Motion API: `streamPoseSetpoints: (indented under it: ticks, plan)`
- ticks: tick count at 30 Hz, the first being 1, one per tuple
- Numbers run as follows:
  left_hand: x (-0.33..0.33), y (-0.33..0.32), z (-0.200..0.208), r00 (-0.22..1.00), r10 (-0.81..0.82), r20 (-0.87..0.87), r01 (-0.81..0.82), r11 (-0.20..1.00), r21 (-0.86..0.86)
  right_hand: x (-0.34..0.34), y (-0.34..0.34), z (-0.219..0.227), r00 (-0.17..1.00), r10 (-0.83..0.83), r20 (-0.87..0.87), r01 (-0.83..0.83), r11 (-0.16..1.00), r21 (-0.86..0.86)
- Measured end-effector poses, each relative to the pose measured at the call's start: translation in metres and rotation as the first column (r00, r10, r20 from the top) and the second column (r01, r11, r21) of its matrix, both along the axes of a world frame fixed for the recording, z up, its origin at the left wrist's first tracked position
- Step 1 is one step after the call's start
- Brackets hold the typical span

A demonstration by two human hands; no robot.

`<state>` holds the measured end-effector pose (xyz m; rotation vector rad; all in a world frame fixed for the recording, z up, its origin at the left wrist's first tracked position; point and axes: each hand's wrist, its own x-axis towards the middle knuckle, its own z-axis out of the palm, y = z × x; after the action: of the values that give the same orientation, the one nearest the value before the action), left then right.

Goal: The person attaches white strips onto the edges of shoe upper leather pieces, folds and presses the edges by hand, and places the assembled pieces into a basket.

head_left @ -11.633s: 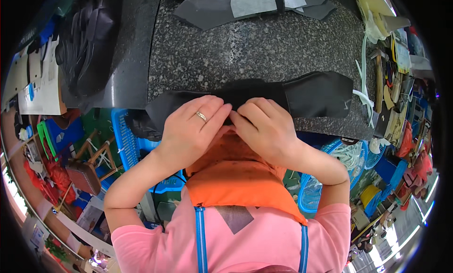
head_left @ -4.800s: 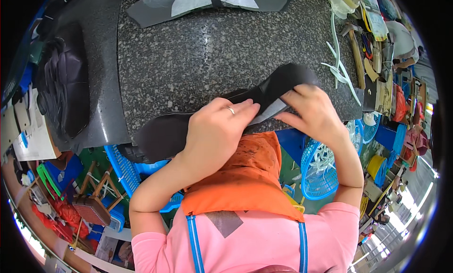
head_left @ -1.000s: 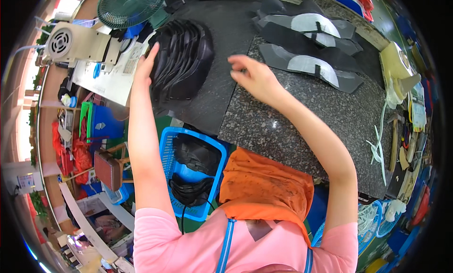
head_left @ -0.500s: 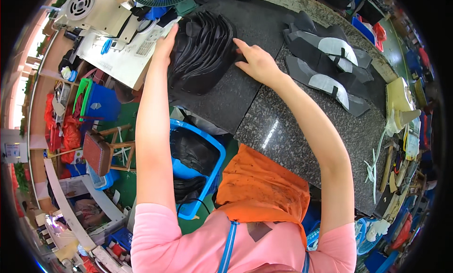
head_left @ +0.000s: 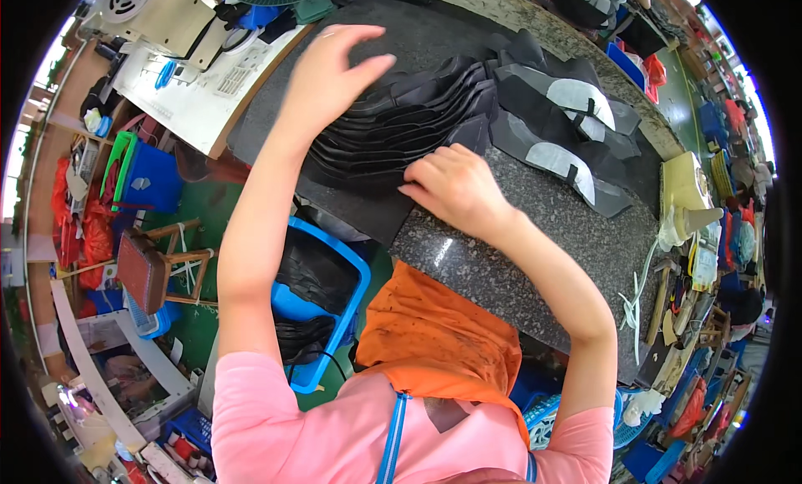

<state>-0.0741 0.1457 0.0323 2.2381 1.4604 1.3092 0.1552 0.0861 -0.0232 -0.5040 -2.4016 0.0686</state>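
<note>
A fanned stack of black, curved, flexible pieces (head_left: 380,133) lies on the dark mat (head_left: 443,24) on the work table. My left hand (head_left: 334,70) is above the stack's far left end, thumb and fingers spread, holding nothing. At the stack's near right end is my right hand (head_left: 459,187), its fingers loosely curled and its thumb a little apart. Nothing shows in its grip; whether it touches the stack is hidden. Further right lie overlapping dark shaped pieces (head_left: 522,133) with pale patches.
A sewing machine (head_left: 167,24) stands on a white table (head_left: 196,108) at the far left. Below the table edge is a blue basket (head_left: 361,271) of black pieces. A wooden stool (head_left: 146,267) is to its left. A yellowish cone-shaped thing (head_left: 697,219) stands at the right edge.
The stack has turned and shifted right, its pieces now fanned more crosswise. My left hand has lifted off its left side; my right hand has moved nearer me and curled.
</note>
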Motion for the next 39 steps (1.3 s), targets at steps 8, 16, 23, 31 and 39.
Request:
streamPoseSetpoints:
  ticks: [8,16,23,31,39]
  plan:
    - [0.052,-0.201,-0.081,-0.014,0.559,0.829,0.903,0.364,-0.229,-0.028,0.109,0.011,0.966,-0.212,-0.145,0.231,0.964,0.134]
    - [0.089,-0.165,-0.09,-0.141,0.534,0.834,0.614,0.707,-0.35,-0.049,0.11,0.021,0.806,-0.148,0.573,0.43,0.812,-0.395]
    - [0.053,-0.217,-0.081,-0.034,0.611,0.791,0.563,0.666,-0.49,-0.025,0.06,0.038,0.863,-0.058,0.502,0.405,0.675,-0.617]
    - [0.008,-0.275,-0.101,-0.277,0.408,0.87,0.346,0.887,-0.306,-0.087,-0.067,0.016,0.993,0.03,0.113,0.057,0.718,-0.694]
    - [-0.07,-0.429,-0.148,-0.33,0.522,0.787,-0.078,0.816,-0.573,-0.2,-0.19,-0.064,0.925,0.365,-0.107,-0.291,0.498,-0.817]
